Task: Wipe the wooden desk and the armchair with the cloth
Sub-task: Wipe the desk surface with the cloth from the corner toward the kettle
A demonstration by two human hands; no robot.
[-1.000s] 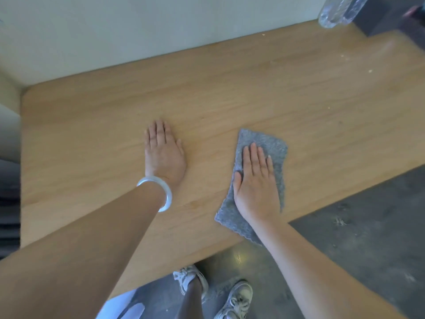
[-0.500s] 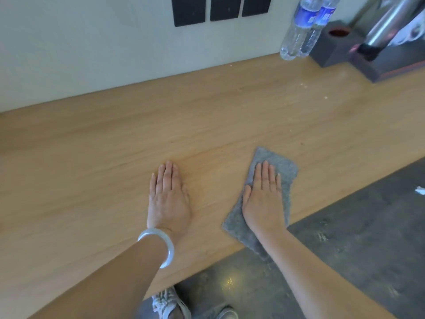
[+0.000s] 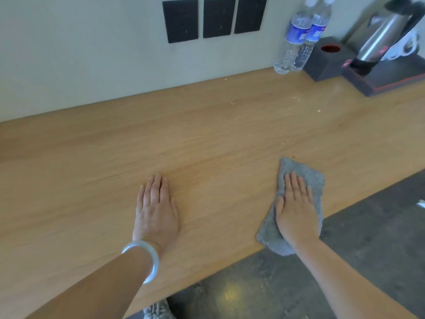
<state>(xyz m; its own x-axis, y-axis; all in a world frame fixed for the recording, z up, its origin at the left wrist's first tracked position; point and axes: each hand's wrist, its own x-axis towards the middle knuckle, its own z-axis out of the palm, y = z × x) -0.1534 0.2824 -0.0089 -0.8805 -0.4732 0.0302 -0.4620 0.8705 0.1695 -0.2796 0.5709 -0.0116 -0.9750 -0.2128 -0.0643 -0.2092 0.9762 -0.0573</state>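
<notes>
A long wooden desk (image 3: 207, 139) runs along the wall. A grey cloth (image 3: 315, 180) lies flat near the desk's front edge, its near end hanging slightly over. My right hand (image 3: 293, 208) presses flat on the cloth, fingers together and pointing away from me. My left hand (image 3: 156, 208), with a pale bangle on the wrist, rests palm down on the bare wood to the left, holding nothing. Small crumbs dot the desk toward the far right. No armchair is in view.
Two water bottles (image 3: 299, 40) stand against the wall at the back right. Beside them are a dark box (image 3: 326, 61) and a dark tray (image 3: 388, 79) with a steel kettle (image 3: 381, 40). Three black wall sockets (image 3: 213, 18) sit above the desk. Grey floor lies below the front edge.
My right hand slid the cloth to the right along the front edge, away from my left hand. The view rose and shifted right, bringing the sockets, bottles and kettle into sight.
</notes>
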